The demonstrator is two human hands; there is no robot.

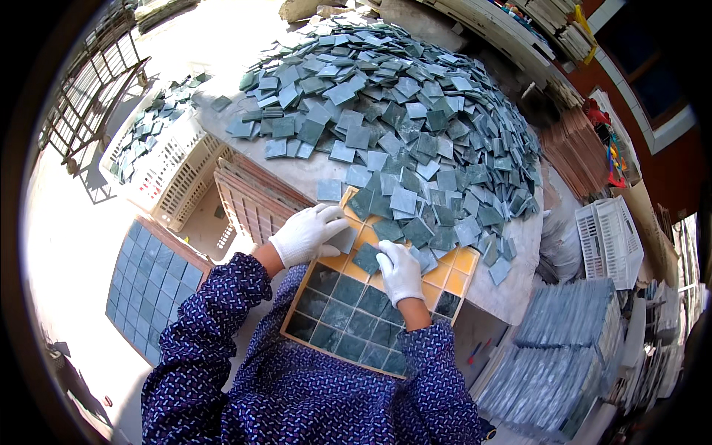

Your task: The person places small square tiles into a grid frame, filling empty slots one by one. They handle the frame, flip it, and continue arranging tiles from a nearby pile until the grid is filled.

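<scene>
A yellow square-celled tray (457, 281) lies in front of me. Its near cells hold dark green stone tiles (337, 313); several yellow cells show farther up, and loose tiles overlap its far part. My left hand (304, 235), in a white glove, is closed on a grey-green tile (343, 240) above the tray's left edge. Beside it my right hand (401, 273), gloved too, has its fingers closed on a darker green tile (366, 258) over the middle cells. Its fingertips are partly hidden. Beyond both hands, a large heap of square tiles (400, 111) spreads across the pale table (297, 169).
White plastic crates (167, 167) stand left, one with tiles inside. Brown boards (248, 196) lean beside the table. A tile-covered panel (152, 282) lies lower left. Stacked grey slabs (560, 356) and another white crate (610, 241) stand right. A metal rack (89, 96) is far left.
</scene>
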